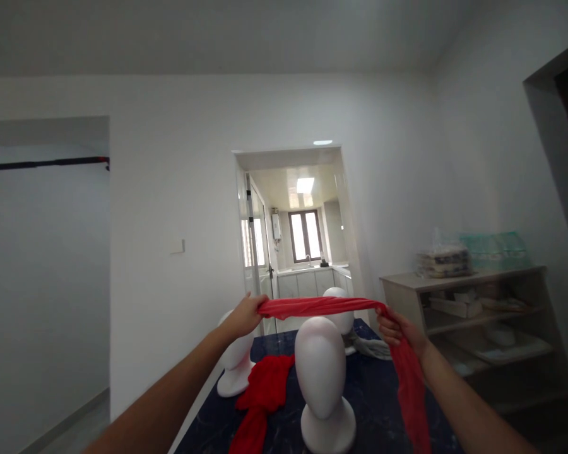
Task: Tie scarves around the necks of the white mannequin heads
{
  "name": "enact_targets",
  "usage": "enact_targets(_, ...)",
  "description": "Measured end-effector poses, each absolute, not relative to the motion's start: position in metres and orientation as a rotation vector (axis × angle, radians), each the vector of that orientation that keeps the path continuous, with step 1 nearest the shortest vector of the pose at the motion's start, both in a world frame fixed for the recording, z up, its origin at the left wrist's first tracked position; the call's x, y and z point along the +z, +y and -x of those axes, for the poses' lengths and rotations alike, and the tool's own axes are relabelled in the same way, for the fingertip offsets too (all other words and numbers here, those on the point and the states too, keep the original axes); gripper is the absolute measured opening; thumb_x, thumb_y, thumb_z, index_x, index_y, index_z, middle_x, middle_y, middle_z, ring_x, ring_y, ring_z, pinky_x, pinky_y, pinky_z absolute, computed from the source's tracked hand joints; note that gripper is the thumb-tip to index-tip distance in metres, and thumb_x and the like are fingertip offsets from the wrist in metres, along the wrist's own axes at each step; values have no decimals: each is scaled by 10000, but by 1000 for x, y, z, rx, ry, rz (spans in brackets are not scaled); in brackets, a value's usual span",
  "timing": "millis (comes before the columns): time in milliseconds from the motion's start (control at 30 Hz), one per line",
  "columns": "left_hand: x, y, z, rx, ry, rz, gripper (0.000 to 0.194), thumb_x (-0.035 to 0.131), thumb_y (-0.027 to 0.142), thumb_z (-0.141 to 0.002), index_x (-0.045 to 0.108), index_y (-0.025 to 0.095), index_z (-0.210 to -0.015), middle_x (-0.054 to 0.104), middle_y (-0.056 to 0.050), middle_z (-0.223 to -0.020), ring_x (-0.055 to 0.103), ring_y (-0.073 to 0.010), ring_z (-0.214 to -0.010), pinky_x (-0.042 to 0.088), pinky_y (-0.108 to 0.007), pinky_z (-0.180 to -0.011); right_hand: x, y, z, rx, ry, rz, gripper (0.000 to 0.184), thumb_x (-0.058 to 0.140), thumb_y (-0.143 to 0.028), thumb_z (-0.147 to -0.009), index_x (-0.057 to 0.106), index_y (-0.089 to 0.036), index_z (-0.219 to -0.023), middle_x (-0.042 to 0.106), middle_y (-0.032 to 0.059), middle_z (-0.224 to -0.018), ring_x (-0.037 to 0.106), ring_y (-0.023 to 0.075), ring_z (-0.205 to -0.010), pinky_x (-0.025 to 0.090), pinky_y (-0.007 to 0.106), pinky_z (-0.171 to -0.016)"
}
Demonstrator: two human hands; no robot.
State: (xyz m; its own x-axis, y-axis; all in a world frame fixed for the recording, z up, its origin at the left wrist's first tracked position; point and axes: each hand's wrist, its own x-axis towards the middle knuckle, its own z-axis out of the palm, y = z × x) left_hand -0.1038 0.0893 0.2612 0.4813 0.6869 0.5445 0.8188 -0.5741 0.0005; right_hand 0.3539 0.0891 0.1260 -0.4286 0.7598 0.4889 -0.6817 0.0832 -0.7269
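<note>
In the lower middle of the frame, the left hand (243, 317) and the right hand (397, 330) each pinch one end of a red scarf (319, 307), stretched above the nearest white head form (320, 378). The head form is bare, so the wrapping seems not yet begun. A second red cloth (265, 391) lies on the dark table (373, 397).

Left hand (246, 315): bare, no glove, no ring visible; wrist without watch or band; left forearm (170, 394) bare along whole visible length, no sleeve or cuff in frame; long, slim shape, narrowing toward wrist. Right hand (397, 329): bare, no glove; fingers partly hidden, rings cannot be told; wrist bare, no watch or strap; right forearm (464, 410) bare to frame edge, no sleeve showing. No markings or tattoos discernible on either arm; picture soft, fine detail unclear; rest of body out of view.
</note>
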Motion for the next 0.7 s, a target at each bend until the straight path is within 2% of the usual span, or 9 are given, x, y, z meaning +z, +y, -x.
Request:
enact_targets(167,249,118,96,-674,-1365,2382,216,520,186,-892,701,238,-999,781,-59,-999,714,-245,-994,278,-548,-1234,124,118,-336,1559,-1051,-2,141,652,-331,-991,633,-199,-1034,316,-123,-601,255,34,-440,360,99,-418)
enact_targets(233,241,133,92,-657,-1414,2361,281,534,171,-884,716,244,-1086,789,-76,-1059,720,-246,-1023,302,-536,-1221,120,129,-327,1544,-1000,-15,106,672,-296,-975,614,-208,-983,358,-117,-618,297,32,-457,383,99,-438)
enact_targets(367,217,160,86,-621,-1507,2339,421,552,129,-852,706,262,-1220,769,-95,-1232,715,-237,-1106,382,-465,-1169,101,147,-308,1548,-939,25,297,719,-283,-932,492,-210,-755,396,-102,-639,309,27,-472,399,99,-455)
enact_targets(533,183,176,86,-511,-1635,2335,470,572,81,-788,712,228,-1212,768,-119,-1243,729,-239,-1089,516,-343,-969,66,163,-287,1573,-938,175,448,788,-371,-862,402,-217,-695,362,-107,-610,242,34,-463,351,106,-426)
enact_targets(600,170,173,88,-449,-1680,2328,434,573,74,-775,723,206,-1161,776,-134,-1204,737,-251,-1054,526,-344,-935,52,165,-280,1594,-954,262,512,798,-414,-842,358,-219,-669,343,-109,-581,208,33,-455,305,112,-404)
enact_targets(700,149,158,92,-364,-1707,2330,363,558,76,-794,731,191,-1091,775,-159,-1173,728,-281,-1068,502,-393,-982,32,159,-271,1640,-997,415,520,762,-456,-863,338,-226,-668,326,-109,-552,199,32,-443,252,119,-392)
